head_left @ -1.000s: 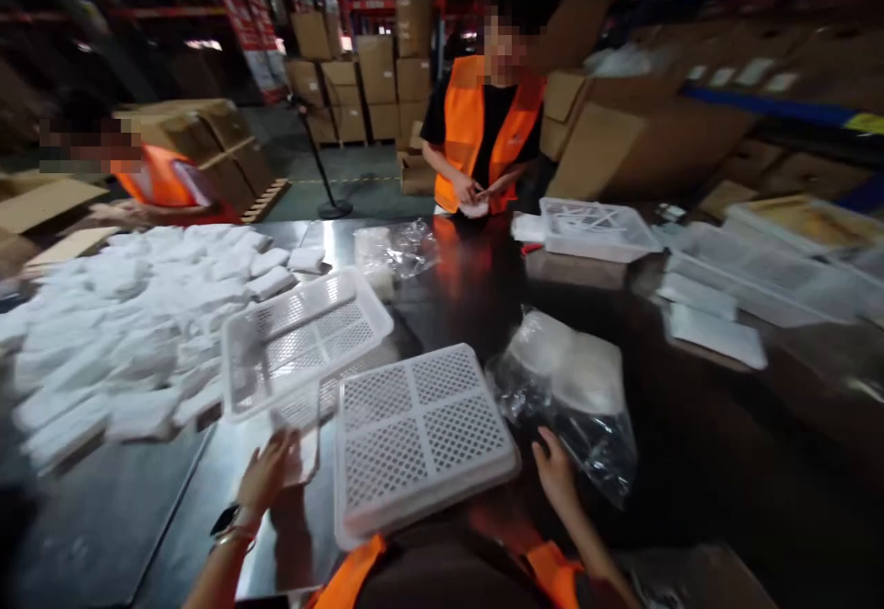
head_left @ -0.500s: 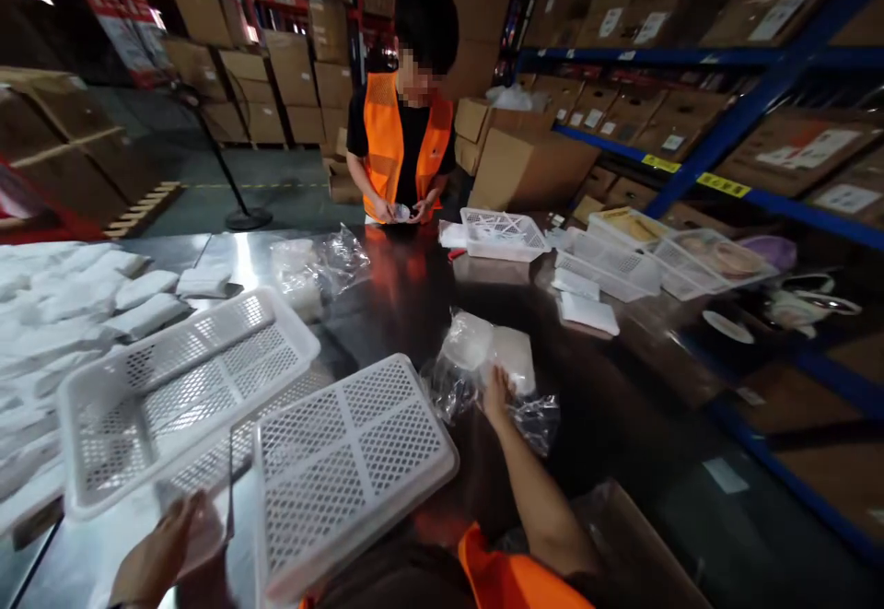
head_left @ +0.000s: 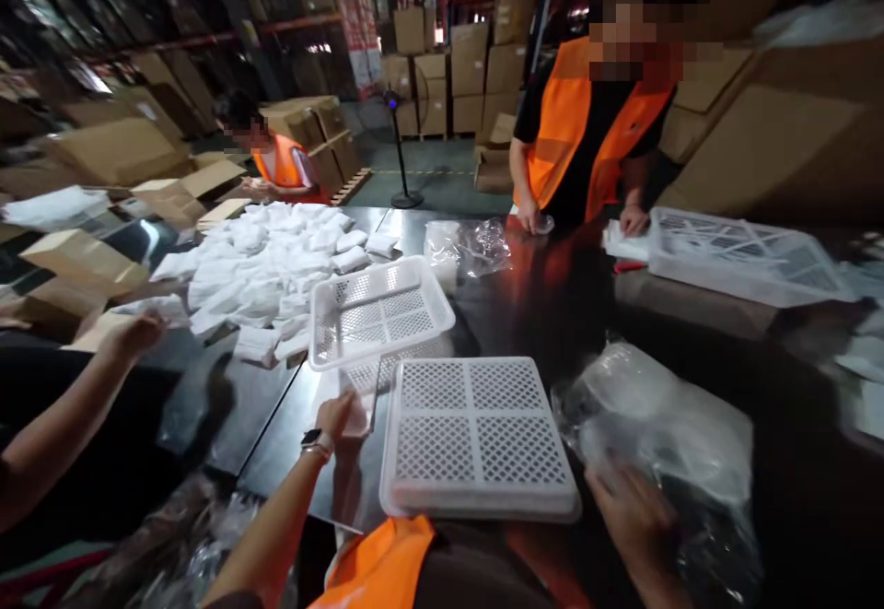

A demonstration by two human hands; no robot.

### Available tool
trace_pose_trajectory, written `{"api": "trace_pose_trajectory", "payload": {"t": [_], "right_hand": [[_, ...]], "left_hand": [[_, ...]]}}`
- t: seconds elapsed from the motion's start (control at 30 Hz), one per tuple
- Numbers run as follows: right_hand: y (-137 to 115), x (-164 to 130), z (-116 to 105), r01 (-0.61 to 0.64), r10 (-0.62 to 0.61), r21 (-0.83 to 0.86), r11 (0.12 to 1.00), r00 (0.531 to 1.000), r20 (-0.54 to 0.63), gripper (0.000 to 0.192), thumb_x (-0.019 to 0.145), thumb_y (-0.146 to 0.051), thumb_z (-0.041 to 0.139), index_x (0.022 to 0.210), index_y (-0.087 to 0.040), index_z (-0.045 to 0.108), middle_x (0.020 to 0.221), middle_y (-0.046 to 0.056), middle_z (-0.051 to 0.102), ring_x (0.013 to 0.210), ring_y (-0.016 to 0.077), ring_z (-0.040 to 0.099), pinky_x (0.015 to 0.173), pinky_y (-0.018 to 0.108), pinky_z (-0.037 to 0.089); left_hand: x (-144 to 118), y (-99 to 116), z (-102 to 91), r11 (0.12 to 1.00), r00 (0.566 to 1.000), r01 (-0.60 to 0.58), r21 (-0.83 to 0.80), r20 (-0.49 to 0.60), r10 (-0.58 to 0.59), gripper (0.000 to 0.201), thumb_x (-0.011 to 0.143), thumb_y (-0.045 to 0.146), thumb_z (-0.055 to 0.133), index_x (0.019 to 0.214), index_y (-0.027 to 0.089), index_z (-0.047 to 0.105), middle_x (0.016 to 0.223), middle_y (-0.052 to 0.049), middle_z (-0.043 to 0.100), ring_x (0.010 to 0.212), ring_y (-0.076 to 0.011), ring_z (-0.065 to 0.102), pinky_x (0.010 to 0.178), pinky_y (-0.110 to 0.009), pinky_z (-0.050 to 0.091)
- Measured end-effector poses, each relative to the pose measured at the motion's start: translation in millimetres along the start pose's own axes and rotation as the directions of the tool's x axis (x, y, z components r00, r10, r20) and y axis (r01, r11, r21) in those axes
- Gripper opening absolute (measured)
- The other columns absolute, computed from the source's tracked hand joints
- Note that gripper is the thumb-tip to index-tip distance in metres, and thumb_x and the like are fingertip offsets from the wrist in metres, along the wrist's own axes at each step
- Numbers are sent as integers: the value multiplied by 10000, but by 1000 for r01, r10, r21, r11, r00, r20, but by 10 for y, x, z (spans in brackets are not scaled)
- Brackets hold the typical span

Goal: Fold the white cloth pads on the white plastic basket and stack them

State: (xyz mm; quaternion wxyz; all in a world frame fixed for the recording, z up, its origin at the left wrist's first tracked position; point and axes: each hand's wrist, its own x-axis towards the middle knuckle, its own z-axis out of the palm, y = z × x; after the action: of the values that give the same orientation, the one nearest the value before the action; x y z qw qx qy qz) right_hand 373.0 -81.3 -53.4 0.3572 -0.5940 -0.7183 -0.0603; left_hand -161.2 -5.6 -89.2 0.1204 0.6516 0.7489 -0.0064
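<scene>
Bench (head_left: 539, 314): dark, glossy, reflective top; carries everything below.

Pile of white packets (head_left: 269, 259): loose heap at the far left of the bench, edges spilling toward the near basket. Risk: a nudge could slide packets off the bench edge.

Upturned white mesh basket (head_left: 476, 434): bottom up, directly before the person, overhanging the near edge. Risk, as a judgement: a bump from either forearm could tip it off.

Upright white mesh basket (head_left: 377, 310): tilted, resting partly on something beneath; could rock or slip.

Clear plastic bag bundle (head_left: 656, 425): crinkled, slippery, right of the upturned basket.

Right hand (head_left: 632, 517): fingers spread, resting at the bag's near edge; blurred.

Left hand (head_left: 343, 415): pinching a small clear packet (head_left: 359, 402) beside the upturned basket. A thin hold could let it drop.
</scene>
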Motion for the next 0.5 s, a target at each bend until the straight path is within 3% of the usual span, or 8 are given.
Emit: {"api": "trace_pose_trajectory", "payload": {"t": [0.07, 0.13, 0.23, 0.33, 0.43, 0.5], "right_hand": [[-348, -1, 115, 201, -203, 46, 978, 978, 42, 252, 928, -204, 545, 1044, -305, 744, 996, 88, 767, 950, 217, 726, 842, 357, 587], [-659, 56, 236, 328, -330, 42, 944, 939, 98, 291, 892, -138, 546, 1086, -262, 724, 1025, 82, 767, 958, 214, 725, 878, 359, 588], [-941, 132, 414, 314, -307, -1, 949, 931, 199, 224, 765, -106, 650, 933, -231, 730, 892, 63, 767, 863, 235, 731, 839, 357, 598], [-1048, 83, 538, 279, -262, -45, 959, 938, 227, 357, 631, -52, 727, 945, -222, 722, 916, 65, 764, 886, 259, 726, 838, 359, 599], [-1131, -5, 586, 246, -226, -97, 964, 957, 181, 402, 646, -16, 695, 1002, -201, 720, 953, 83, 766, 916, 259, 727, 859, 360, 591], [-1179, -7, 592, 237, -219, -106, 966, 963, 157, 361, 693, -18, 649, 993, -204, 726, 939, 84, 771, 921, 255, 730, 863, 354, 587]], "left_hand": [[-13, -9, -42, 999, 998, 24, -21, -61, -25, 185, 896, 117, 520, 932, 151, 699, 796, -55, 735, 757, -194, 707, 715, -265, 496], [-16, -14, -132, 998, 988, 38, -48, -151, -45, 227, 893, 90, 486, 954, 144, 698, 847, -66, 745, 778, -192, 702, 710, -266, 498], [-10, -20, -341, 994, 949, 44, -96, -309, -71, 329, 871, 35, 411, 1031, 117, 685, 981, -118, 755, 842, -202, 705, 722, -283, 513], [-65, 44, -544, 988, 884, 5, -156, -461, -77, 345, 867, 48, 386, 1047, 96, 676, 950, -133, 756, 828, -211, 705, 721, -303, 529], [-225, 313, -602, 975, 818, -90, -205, -573, -45, 336, 888, 102, 392, 1083, 81, 665, 913, -129, 754, 808, -219, 707, 716, -317, 543], [-367, 635, -538, 959, 806, -229, -170, -586, 88, 354, 896, 105, 390, 1114, 108, 668, 984, -125, 757, 844, -215, 715, 737, -312, 552]]}}
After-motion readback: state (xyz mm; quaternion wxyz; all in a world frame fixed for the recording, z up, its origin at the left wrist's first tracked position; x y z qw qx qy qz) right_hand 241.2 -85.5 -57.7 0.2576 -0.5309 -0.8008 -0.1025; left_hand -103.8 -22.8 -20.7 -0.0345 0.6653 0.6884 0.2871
